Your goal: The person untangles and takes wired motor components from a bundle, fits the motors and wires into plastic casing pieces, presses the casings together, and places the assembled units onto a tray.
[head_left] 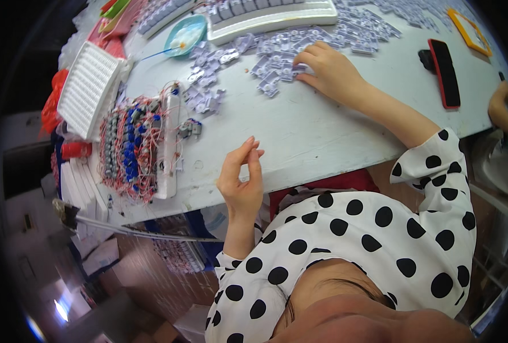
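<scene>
My right hand (331, 71) reaches to the near edge of a spread of small pale lilac plastic housings (351, 31). Its thumb and forefinger are closed about one plastic housing (298, 69) that rests among the others. Closer to my body, my left hand (241, 178) hovers by the table's front edge, thumb and fingertips bent together in a loose pinch. Whatever may be between those tips is too small to make out. Left of that hand lies a white foam tray (168, 148) with rows of small grey and blue components on red and white wires (131, 143).
A white tray (271, 26) of lined-up housings stands at the back, beside a turquoise dish (186, 35) with white contents. A ribbed white tray (89, 88) leans at left. To the right lie a red-edged phone (444, 74) and a yellow frame (469, 32). Another person's hand (501, 107) shows far right.
</scene>
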Motion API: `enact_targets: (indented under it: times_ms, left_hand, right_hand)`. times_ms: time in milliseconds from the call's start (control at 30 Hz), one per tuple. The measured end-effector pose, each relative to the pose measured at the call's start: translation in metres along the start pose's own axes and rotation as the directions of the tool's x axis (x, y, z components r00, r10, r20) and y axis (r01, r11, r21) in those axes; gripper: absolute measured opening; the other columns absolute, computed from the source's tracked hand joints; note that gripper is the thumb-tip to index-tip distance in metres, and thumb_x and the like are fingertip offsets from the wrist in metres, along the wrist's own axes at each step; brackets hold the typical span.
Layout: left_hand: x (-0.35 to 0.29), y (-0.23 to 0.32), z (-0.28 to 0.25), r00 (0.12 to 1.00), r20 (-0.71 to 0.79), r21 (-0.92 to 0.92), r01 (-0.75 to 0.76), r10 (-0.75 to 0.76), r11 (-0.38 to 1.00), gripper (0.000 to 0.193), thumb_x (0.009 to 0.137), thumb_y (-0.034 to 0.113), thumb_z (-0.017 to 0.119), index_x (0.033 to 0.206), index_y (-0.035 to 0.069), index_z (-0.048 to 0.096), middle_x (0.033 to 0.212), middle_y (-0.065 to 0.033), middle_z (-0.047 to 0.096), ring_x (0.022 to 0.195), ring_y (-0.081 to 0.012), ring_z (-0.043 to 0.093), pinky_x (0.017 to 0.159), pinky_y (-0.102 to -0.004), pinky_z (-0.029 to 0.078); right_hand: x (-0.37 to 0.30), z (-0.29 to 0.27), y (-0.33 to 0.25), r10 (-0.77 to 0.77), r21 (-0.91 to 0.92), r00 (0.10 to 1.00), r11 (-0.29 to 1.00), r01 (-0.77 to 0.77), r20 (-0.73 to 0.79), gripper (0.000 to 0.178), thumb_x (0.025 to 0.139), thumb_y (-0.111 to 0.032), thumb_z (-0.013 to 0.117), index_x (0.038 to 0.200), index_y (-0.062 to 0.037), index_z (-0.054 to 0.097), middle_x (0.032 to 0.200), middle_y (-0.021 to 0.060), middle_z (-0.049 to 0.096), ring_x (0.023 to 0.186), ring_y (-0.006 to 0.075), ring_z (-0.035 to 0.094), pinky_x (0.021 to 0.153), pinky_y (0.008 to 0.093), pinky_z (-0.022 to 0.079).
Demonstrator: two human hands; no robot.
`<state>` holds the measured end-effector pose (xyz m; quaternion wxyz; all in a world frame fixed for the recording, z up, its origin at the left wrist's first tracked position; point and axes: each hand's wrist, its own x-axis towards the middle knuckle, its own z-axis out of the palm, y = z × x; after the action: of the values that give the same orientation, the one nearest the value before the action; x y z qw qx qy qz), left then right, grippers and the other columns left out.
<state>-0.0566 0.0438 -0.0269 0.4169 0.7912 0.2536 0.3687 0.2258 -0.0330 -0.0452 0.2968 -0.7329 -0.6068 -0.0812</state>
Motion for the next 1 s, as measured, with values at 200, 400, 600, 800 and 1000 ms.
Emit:
enact_targets:
  times_ms: [200, 400, 600, 800, 1000]
  left_hand:
    - [0.000, 0.000, -0.037, 0.996, -0.009, 0.181, -0.088, 0.091, 0.979, 0.025, 0.095, -0.006, 0.060, 0.120, -0.003, 0.066, 0.101, -0.0155, 0.072, 0.083, -0.0184, 0.072, 0.080, -0.0300, 0.059]
    - [0.013, -0.024, -0.101, 0.936, -0.345, 0.273, 0.031, 0.068, 0.962, 0.026, 0.093, -0.005, 0.063, 0.119, -0.001, 0.067, 0.100, -0.0133, 0.073, 0.083, -0.0183, 0.073, 0.075, -0.0286, 0.057]
    - [0.035, -0.026, -0.134, 0.922, -0.333, 0.486, -0.009, 0.195, 0.874, 0.023, 0.092, -0.004, 0.066, 0.114, -0.001, 0.069, 0.101, -0.0113, 0.073, 0.085, -0.0159, 0.071, 0.078, -0.0293, 0.056]
    - [0.043, -0.032, -0.101, 0.983, -0.051, 0.638, -0.106, 0.179, 0.763, 0.017, 0.084, 0.001, 0.073, 0.101, 0.002, 0.071, 0.087, -0.0094, 0.069, 0.073, -0.0214, 0.066, 0.068, -0.0333, 0.053]
    - [0.064, -0.045, -0.115, 0.944, -0.099, 0.772, -0.127, 0.315, 0.623, 0.012, 0.083, 0.007, 0.075, 0.093, 0.004, 0.069, 0.083, -0.0080, 0.066, 0.074, -0.0270, 0.062, 0.068, -0.0390, 0.051]
  right_hand:
    - [-0.027, -0.030, -0.018, 0.153, 0.104, 0.983, 0.981, -0.164, 0.106, 0.018, 0.081, -0.010, 0.074, 0.096, -0.0069, 0.065, 0.093, 0.0080, 0.066, 0.096, 0.0283, 0.059, 0.085, 0.0393, 0.049]
    - [-0.076, -0.062, -0.056, 0.202, 0.212, 0.963, 0.948, -0.238, 0.178, 0.022, 0.078, 0.000, 0.074, 0.098, -0.0041, 0.065, 0.094, 0.0071, 0.066, 0.087, 0.0253, 0.058, 0.074, 0.0345, 0.050]
    - [-0.093, -0.057, -0.067, 0.313, 0.229, 0.942, 0.914, -0.334, 0.123, 0.029, 0.080, 0.002, 0.073, 0.108, -0.0035, 0.068, 0.101, 0.0080, 0.067, 0.093, 0.0247, 0.060, 0.076, 0.0342, 0.050]
    - [-0.095, -0.068, -0.076, 0.385, 0.283, 0.921, 0.878, -0.385, 0.058, 0.034, 0.082, 0.002, 0.073, 0.115, -0.0061, 0.069, 0.114, 0.0068, 0.066, 0.100, 0.0218, 0.060, 0.076, 0.0320, 0.049]
    - [-0.088, -0.089, -0.088, 0.259, 0.226, 0.966, 0.940, -0.256, 0.018, 0.037, 0.080, 0.005, 0.075, 0.115, -0.0056, 0.069, 0.115, 0.0092, 0.066, 0.100, 0.0241, 0.060, 0.079, 0.0336, 0.049]
